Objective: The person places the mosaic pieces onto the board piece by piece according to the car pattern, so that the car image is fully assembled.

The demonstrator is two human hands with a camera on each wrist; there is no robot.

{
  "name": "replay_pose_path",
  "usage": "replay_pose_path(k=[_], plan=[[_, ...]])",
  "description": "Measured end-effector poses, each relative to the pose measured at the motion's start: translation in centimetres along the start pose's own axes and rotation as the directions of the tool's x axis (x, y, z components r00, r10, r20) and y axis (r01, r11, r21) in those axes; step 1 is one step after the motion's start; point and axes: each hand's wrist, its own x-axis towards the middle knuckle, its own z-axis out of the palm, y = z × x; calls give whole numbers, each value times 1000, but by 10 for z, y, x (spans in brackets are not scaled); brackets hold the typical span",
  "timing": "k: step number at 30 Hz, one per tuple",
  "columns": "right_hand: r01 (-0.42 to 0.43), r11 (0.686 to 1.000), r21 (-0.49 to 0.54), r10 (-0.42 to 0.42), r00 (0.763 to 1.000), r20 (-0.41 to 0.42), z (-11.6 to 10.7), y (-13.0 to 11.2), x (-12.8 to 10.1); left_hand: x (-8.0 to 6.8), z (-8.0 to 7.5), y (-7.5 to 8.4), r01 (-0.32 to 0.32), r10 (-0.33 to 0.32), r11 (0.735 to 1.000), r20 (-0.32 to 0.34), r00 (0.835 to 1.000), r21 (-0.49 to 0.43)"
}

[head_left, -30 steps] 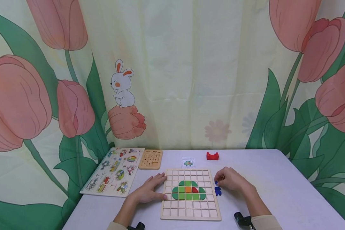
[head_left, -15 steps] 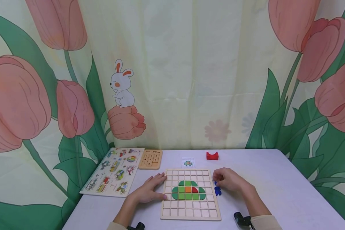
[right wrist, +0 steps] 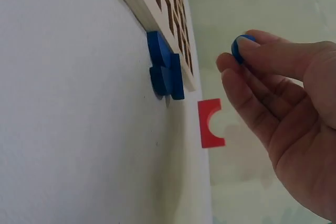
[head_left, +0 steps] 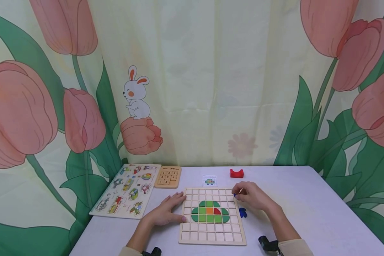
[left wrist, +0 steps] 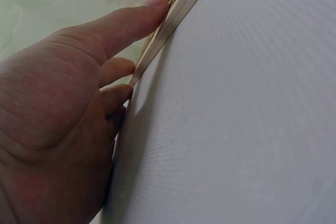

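A wooden grid board [head_left: 212, 236] lies on the table, with a dome of green, orange and red tiles [head_left: 209, 212] in its middle. My left hand [head_left: 164, 211] rests flat on the table, fingers against the board's left edge [left wrist: 157, 40]. My right hand [head_left: 251, 196] hovers over the board's upper right corner and pinches a small blue piece [right wrist: 240, 46] between thumb and fingers. More blue pieces [head_left: 242, 212] [right wrist: 164, 72] lie on the table against the board's right edge.
A red arch block [head_left: 236, 173] [right wrist: 211, 123] sits behind the board. A small pattern card [head_left: 209, 181] lies beside it. At the left are a numbered sliding puzzle [head_left: 168, 176] and a vehicle peg puzzle [head_left: 126, 190]. A flowered curtain hangs behind the table.
My right hand has lifted a blue piece from the table and moved up and left toward the board's upper right corner. My left hand has stayed put.
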Motion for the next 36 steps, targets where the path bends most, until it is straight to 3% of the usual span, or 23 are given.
replay_pose_path(k=[7,16,36], plan=[[71,994,84,-69,997,-27,4,-14,2,0,0,1,-1,1,1000,0,1000,2],[146,977,156,-149,989,7,12,-31,2,0,0,1,2,-2,1000,1,1000,-4],[208,958,198,-252,940,230,51,-59,3,-1,0,2,1,-1,1000,-3,1000,-5]])
